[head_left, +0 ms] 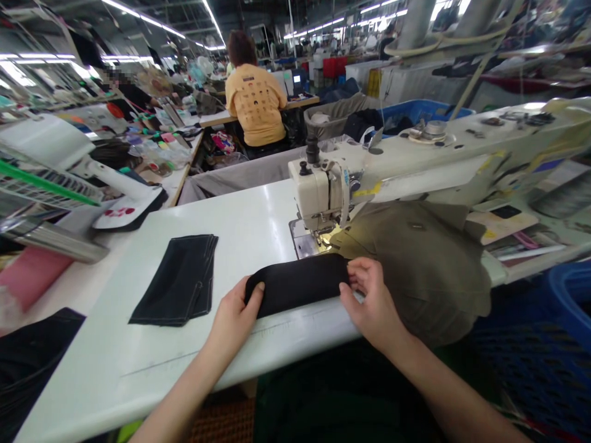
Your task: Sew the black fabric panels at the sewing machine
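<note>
Between my hands lies a black fabric piece (300, 283), stretched sideways near the table's front edge, just before the sewing machine's needle area. My left hand (237, 311) pinches its left end, thumb on top and fingers behind. At the right end, my right hand (369, 295) has curled fingers and thumb at the fabric's edge. The sewing machine (321, 191) stands right behind the piece, its lamp lit over the metal plate. To the left, a stack of black fabric pieces (173, 283) with pale stitched edges rests on the white table (249, 215).
Olive-brown cloth (415, 271) drapes under the machine arm and over the table edge. A blue basket (535, 344) stands at the lower right. A white lamp-like fixture (124, 197) and more dark cloth (37, 363) are at left. A person in a yellow shirt (256, 101) sits ahead.
</note>
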A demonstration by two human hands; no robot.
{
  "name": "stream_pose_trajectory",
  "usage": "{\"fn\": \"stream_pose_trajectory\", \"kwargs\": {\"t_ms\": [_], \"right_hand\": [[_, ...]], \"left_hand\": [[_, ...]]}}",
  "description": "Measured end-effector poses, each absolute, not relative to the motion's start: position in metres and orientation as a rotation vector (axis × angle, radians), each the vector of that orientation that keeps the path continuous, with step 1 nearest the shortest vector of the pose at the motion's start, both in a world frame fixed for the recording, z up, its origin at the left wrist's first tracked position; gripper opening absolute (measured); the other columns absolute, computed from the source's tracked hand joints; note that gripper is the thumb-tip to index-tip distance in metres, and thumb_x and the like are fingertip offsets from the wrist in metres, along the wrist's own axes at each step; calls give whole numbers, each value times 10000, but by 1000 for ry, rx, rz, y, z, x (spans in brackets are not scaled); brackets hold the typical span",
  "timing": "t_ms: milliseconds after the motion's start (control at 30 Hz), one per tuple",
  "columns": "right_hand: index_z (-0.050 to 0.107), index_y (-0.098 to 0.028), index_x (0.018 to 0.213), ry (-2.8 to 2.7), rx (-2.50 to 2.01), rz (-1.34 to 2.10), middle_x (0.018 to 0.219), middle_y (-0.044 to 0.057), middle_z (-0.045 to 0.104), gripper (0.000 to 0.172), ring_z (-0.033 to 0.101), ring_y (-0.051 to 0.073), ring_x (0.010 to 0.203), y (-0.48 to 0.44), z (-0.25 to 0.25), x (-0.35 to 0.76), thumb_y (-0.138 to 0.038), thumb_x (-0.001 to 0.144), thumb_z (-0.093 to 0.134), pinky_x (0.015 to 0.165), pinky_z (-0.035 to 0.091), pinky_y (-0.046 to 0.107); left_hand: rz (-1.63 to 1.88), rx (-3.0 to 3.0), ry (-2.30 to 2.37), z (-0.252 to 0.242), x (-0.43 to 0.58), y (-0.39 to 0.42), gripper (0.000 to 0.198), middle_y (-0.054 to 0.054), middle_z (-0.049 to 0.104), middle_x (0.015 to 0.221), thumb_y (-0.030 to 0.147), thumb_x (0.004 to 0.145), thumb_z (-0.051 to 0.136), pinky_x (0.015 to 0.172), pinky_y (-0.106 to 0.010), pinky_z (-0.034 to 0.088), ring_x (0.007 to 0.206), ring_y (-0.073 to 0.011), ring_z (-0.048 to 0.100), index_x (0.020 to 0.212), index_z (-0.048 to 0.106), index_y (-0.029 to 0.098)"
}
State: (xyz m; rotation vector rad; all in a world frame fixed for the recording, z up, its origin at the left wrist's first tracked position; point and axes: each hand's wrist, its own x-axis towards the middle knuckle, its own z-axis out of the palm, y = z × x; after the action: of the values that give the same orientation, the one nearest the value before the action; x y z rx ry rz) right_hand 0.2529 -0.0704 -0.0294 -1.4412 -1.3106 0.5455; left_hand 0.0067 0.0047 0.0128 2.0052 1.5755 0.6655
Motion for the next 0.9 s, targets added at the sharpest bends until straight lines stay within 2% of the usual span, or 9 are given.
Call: {"fn": "stream_pose_trajectory", "kwargs": {"t_ms": [67, 100, 200, 300, 567, 900], "right_hand": [[533, -235, 1026, -1418, -1457, 516, 946, 37, 677, 139, 674, 177, 868, -68, -29, 255, -207, 889, 529, 815, 549, 313], [563, -232, 972, -1476, -1464, 508, 941, 39, 678, 103, 672, 180, 882, -65, -28, 255, -187, 895, 510, 827, 543, 316], [648, -215, 994, -1577, -1483, 502, 988, 64, 696, 197, 676, 198, 953, -58, -25, 255, -154, 926, 473, 872, 539, 337], [699, -204, 1055, -1615, -1531, 492, 998, 79, 697, 241, 685, 205, 941, -52, -24, 253, -161, 942, 491, 872, 550, 347], [730, -186, 1115, -1631, -1639, 489, 998, 85, 699, 257, 689, 218, 937, -48, -22, 250, -175, 948, 535, 879, 553, 360], [749, -194, 1047, -1627, -1659, 480, 934, 61, 692, 224, 685, 195, 878, -48, -21, 249, -156, 932, 560, 827, 550, 319]], "left_hand": [[656, 1981, 1587, 13, 6, 4, 366, -45, 726, 813, 534, 879, 450, 724, -364, 535, 778, -256, 672, 851, 625, 213], [643, 1971, 1601, 12, 6, 4, 362, -45, 726, 816, 542, 870, 468, 724, -364, 535, 782, -257, 673, 855, 623, 214], [613, 1977, 1691, 12, 8, 4, 316, -32, 693, 762, 534, 835, 518, 700, -356, 526, 728, -247, 655, 826, 591, 226], [624, 2029, 1759, 13, 11, 4, 268, -20, 648, 720, 504, 814, 514, 677, -347, 507, 674, -232, 621, 779, 545, 240], [569, 2016, 1827, 14, 15, 5, 227, 24, 529, 585, 470, 801, 492, 562, -306, 414, 537, -199, 531, 770, 509, 246], [536, 1996, 1842, 15, 15, 5, 230, 19, 546, 594, 475, 789, 496, 569, -303, 414, 540, -198, 534, 764, 512, 247]]}}
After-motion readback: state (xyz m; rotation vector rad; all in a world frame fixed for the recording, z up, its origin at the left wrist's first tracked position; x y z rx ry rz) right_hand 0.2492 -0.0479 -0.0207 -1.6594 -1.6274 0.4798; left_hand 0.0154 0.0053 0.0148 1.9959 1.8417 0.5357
